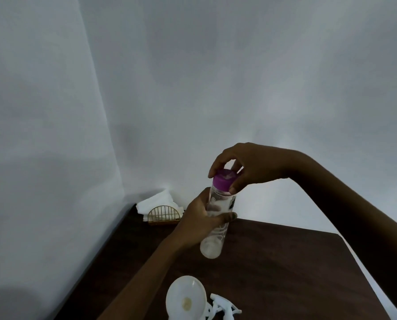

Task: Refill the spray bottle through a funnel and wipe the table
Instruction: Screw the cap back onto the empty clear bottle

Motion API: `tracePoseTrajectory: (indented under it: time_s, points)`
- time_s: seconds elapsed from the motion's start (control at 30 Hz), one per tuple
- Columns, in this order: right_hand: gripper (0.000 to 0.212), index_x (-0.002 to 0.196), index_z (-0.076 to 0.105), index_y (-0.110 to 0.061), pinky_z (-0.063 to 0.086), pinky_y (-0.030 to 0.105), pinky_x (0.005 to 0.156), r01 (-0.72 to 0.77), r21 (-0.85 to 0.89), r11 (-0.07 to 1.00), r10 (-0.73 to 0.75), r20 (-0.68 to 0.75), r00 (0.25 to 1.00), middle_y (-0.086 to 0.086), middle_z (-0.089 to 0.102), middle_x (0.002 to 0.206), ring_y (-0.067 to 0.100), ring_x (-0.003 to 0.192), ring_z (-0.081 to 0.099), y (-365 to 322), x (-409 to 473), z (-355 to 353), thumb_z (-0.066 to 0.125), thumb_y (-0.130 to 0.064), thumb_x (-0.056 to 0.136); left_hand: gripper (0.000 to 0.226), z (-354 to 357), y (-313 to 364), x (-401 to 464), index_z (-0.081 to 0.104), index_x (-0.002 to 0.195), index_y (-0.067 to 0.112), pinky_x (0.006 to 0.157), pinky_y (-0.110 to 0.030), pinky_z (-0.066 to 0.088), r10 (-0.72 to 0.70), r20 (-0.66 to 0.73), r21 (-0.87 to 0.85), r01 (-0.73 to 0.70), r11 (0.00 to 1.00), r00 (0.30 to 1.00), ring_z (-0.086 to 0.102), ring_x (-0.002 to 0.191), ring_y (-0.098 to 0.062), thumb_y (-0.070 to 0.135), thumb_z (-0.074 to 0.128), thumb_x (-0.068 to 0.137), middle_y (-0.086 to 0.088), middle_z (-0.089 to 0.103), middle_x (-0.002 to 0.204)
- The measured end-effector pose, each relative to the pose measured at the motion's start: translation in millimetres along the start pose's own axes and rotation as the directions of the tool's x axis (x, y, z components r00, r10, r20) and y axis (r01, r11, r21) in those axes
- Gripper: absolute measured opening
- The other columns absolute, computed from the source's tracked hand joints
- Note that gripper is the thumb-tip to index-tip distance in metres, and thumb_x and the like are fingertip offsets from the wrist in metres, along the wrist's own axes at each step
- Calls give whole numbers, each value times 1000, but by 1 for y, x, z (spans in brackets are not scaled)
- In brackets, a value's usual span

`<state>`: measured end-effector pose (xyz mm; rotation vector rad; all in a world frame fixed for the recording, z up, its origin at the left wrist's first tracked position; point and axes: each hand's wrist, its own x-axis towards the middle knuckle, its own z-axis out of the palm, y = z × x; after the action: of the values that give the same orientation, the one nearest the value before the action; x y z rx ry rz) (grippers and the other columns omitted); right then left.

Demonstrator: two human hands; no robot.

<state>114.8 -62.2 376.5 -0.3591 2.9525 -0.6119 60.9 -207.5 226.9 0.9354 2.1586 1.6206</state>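
White funnel (pixel 185 296), mouth up, at near table edge; white spray trigger head (pixel 224 307) lying just beside. Dark brown wooden table (pixel 285 262). Clear water bottle (pixel 217 227), white lettering unreadable, held above tabletop: left hand (pixel 202 224) wrapped round body, right hand (pixel 243 167) fingertips pinching purple cap (pixel 222 180). Gold wire napkin holder (pixel 164 214), white napkins (pixel 156 202), far corner. Plain white walls (pixel 216 77).

One bottle (pixel 216 224), one funnel (pixel 185 296), one sprayer (pixel 225 306), two hands (pixel 250 166)

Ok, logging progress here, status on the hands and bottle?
Left hand grips clear plastic bottle. Right hand grasps its purple cap, still on. White funnel waiting; nothing blocking.
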Motion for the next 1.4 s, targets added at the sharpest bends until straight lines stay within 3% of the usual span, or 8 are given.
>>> tracePoseTrajectory:
  time_s: [0.17, 0.3, 0.43, 0.57, 0.87, 1.03, 1.13, 1.4]
  points:
    - [49, 92, 62, -13, 48, 26, 58, -215, -176, 961, 192, -137, 972, -2, 62, 79, 16, 61, 62, -15, 6, 13, 66, -58, 76, 62, 0, -4, -3, 48, 129, 25, 92, -34, 55, 0, -40, -3, 0, 1000, 999, 62, 109, -12, 38, 77, 76, 4, 63, 123]
    - [68, 57, 43, -15, 28, 25, 54, -348, -567, 746, 171, -342, 924, -1, 46, 58, 11, 53, 42, -19, 12, 29, 24, -74, 84, 59, 1, -5, -2, 48, 127, 25, 92, -31, 53, 20, -32, 18, -19, 1000, 999, 61, 110, -12, 37, 77, 77, 5, 63, 122]
    - [73, 75, 62, -14, 36, 27, 59, -356, -467, 809, 202, -349, 915, 1, 59, 72, 14, 64, 53, -12, 11, 20, 18, -71, 85, 65, 0, -7, -2, 48, 127, 28, 92, -39, 55, 5, -24, 17, -5, 1000, 1000, 63, 107, -14, 50, 74, 71, 4, 65, 118]
    - [27, 122, 58, -33, 47, 24, 88, -27, -63, 998, 29, 29, 999, -10, 54, 122, 7, 104, 54, -10, 4, 6, 50, -30, 96, 68, -3, -8, -2, 49, 127, 25, 92, -40, 55, -5, -37, 1, 5, 1000, 999, 63, 108, -15, 50, 74, 69, 1, 65, 119]
    - [66, 64, 58, -14, 42, 28, 60, -305, -462, 833, 244, -189, 951, -2, 60, 55, 14, 56, 59, -10, 9, 20, 28, -66, 90, 61, -2, -12, -7, 49, 126, 25, 93, -42, 54, -1, -17, -30, 1, 1000, 1000, 64, 107, -15, 42, 76, 73, 2, 66, 116]
    - [12, 87, 58, -27, 42, 22, 69, -56, -249, 967, 5, -202, 979, -9, 57, 92, 14, 90, 57, 0, 10, 20, 54, -36, 93, 55, -7, -16, -7, 49, 126, 23, 94, -42, 54, -24, -27, -34, 23, 999, 999, 63, 108, -16, 32, 77, 78, 0, 66, 116]
    - [27, 119, 58, -33, 46, 15, 79, 45, -25, 999, -46, -24, 999, -11, 53, 121, 4, 101, 55, -1, 12, 23, 54, -23, 94, 56, -6, -17, -8, 49, 126, 22, 93, -39, 55, -24, -34, -43, 23, 999, 999, 64, 107, -15, 29, 77, 78, 0, 66, 116]
    - [59, 69, 59, -15, 40, 28, 61, -224, -421, 879, 147, -209, 967, -4, 59, 65, 14, 67, 58, -5, 13, 27, 30, -61, 92, 56, -6, -20, -10, 48, 127, 20, 85, -22, 54, -3, -67, -60, -1, 998, 998, 64, 104, -13, 26, 75, 79, 0, 65, 115]
